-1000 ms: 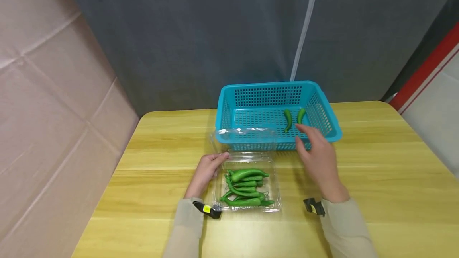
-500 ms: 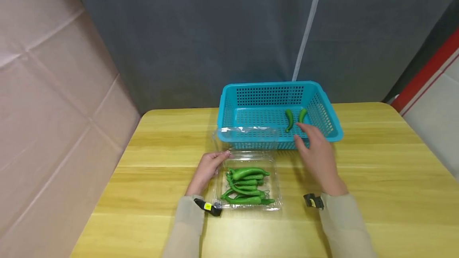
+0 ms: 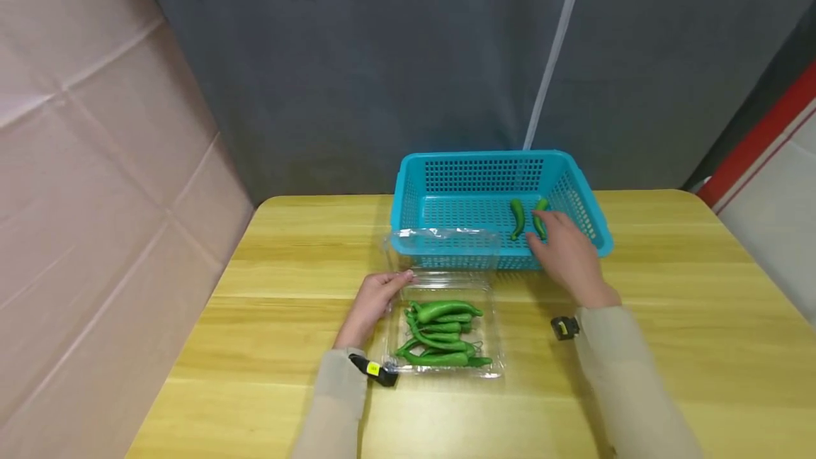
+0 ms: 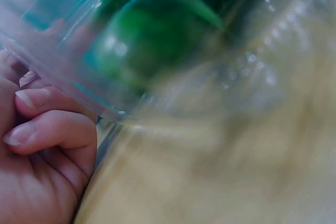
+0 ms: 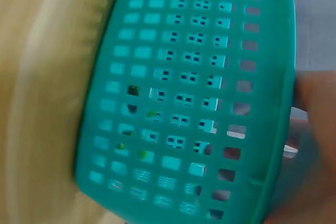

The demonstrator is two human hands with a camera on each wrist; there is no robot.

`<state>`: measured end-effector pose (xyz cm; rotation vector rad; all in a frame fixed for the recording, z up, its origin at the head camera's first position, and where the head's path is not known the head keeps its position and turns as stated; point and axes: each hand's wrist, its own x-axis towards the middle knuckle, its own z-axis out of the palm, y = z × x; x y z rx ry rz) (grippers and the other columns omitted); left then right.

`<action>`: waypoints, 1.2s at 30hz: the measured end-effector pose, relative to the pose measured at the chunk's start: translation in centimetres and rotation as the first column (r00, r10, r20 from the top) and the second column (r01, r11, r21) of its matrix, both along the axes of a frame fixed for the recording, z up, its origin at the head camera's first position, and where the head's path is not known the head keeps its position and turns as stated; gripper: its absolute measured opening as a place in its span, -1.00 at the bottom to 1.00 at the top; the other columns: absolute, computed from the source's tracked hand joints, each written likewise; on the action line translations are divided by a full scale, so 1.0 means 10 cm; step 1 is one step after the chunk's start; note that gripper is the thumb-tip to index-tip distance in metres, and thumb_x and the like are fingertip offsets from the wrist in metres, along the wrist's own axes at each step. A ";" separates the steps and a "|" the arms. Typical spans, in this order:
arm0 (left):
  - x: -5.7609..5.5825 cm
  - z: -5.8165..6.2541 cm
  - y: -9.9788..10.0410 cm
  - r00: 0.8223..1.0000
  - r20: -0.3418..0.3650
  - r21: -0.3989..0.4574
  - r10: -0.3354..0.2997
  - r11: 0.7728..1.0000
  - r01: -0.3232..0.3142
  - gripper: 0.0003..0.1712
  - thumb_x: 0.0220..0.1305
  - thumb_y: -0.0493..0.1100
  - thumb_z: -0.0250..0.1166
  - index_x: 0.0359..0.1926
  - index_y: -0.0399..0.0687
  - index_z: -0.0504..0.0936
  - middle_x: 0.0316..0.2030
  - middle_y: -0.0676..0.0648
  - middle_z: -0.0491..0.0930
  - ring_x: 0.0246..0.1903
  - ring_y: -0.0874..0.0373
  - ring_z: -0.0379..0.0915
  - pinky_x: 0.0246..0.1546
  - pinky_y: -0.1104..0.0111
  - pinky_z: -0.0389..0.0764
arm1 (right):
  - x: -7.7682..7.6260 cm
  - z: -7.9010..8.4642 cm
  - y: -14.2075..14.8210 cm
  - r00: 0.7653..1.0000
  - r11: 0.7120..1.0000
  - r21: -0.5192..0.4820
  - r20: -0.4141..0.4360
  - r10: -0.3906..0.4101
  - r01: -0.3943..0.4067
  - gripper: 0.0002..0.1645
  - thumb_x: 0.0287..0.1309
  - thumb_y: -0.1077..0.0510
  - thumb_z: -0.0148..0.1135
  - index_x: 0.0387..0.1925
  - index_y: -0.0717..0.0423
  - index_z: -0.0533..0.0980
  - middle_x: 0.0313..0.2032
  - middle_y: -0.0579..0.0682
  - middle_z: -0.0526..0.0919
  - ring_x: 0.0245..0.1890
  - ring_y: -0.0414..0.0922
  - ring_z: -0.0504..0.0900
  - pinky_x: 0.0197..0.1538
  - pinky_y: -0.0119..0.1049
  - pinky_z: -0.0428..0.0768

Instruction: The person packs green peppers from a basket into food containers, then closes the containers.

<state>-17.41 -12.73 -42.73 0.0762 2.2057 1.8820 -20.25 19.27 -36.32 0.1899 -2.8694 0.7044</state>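
A clear plastic clamshell box (image 3: 497,303) lies with its lid raised at the far side, and several green chili peppers (image 3: 446,312) are heaped in it. My left hand (image 3: 370,303) grips the box at its far left corner, thumb over the edge; curled fingers (image 4: 52,132) show against its side in the left wrist view. Behind it stands a blue plastic basket (image 3: 481,156) holding two chilies. My right hand (image 3: 569,257) reaches over the basket's near rim, thumb and fingertips spread around the right-hand chili (image 3: 542,205). The left-hand chili (image 3: 516,218) lies beside it.
The box's transparent lid (image 3: 440,246) overlaps the basket's near left wall in the head view. Both stand on a wooden table (image 3: 287,253). A dark grey curtain (image 3: 350,76) hangs behind, and a pale covering (image 3: 108,197) rises at left.
My right hand has moved slightly farther into the basket and to the right, its fingertips now over the right-hand chili. My left hand keeps its grip on the box.
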 end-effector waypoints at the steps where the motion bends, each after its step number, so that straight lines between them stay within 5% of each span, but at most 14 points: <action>1: 0.00 -0.01 0.00 1.000 0.001 0.003 0.001 1.000 -0.001 -0.58 0.18 0.10 0.15 -0.19 -0.16 0.63 -0.83 0.12 0.16 -0.87 0.30 0.02 -0.86 0.46 0.08 | -0.02 0.01 0.01 0.999 1.000 0.017 0.032 0.006 -0.006 -0.42 0.22 0.01 -0.01 0.20 0.21 0.24 0.15 0.27 0.26 0.09 0.23 0.26 -0.03 0.20 0.30; 11: -0.10 -0.24 -0.01 0.999 -0.016 -0.018 0.038 0.999 -0.038 -0.50 0.01 0.31 0.19 -0.26 0.05 0.67 -0.79 0.11 0.25 -0.86 0.27 0.01 -0.89 0.44 0.07 | -0.28 0.11 0.08 0.957 0.988 0.124 0.285 0.057 -0.096 -0.31 0.23 -0.07 -0.07 0.25 0.29 0.13 0.19 0.38 0.13 0.17 0.30 0.09 0.09 0.22 0.15; 13: -0.11 -0.25 -0.01 0.998 -0.033 -0.022 0.050 0.998 -0.051 -0.49 -0.01 0.33 0.19 -0.27 0.06 0.67 -0.82 0.10 0.17 -0.86 0.26 0.00 -0.89 0.43 0.06 | -0.34 0.11 0.08 0.949 0.984 0.137 0.307 0.067 -0.113 -0.29 0.24 -0.09 -0.08 0.25 0.31 0.12 0.20 0.40 0.11 0.18 0.31 0.05 0.12 0.22 0.12; 21: -0.08 -0.27 -0.01 0.999 -0.027 -0.022 0.046 0.999 -0.047 -0.51 0.01 0.31 0.19 -0.28 0.05 0.67 -0.65 0.02 0.45 -0.86 0.27 0.01 -0.89 0.44 0.06 | -0.50 0.07 0.11 0.913 0.982 0.148 0.405 0.051 -0.120 -0.24 0.21 -0.06 -0.06 0.29 0.30 0.02 0.25 0.42 -0.06 0.21 0.37 -0.13 0.13 0.28 0.00; 36: -0.10 -0.29 -0.01 0.999 -0.031 -0.020 0.030 0.999 -0.030 -0.51 0.04 0.29 0.17 -0.26 0.04 0.67 -0.38 -0.11 0.61 -0.85 0.30 0.03 -0.89 0.46 0.09 | -0.68 -0.04 0.12 0.869 0.978 0.131 0.489 0.081 -0.164 -0.22 0.16 -0.02 0.04 0.33 0.13 0.01 0.27 0.42 -0.28 0.19 0.45 -0.25 0.03 0.40 -0.02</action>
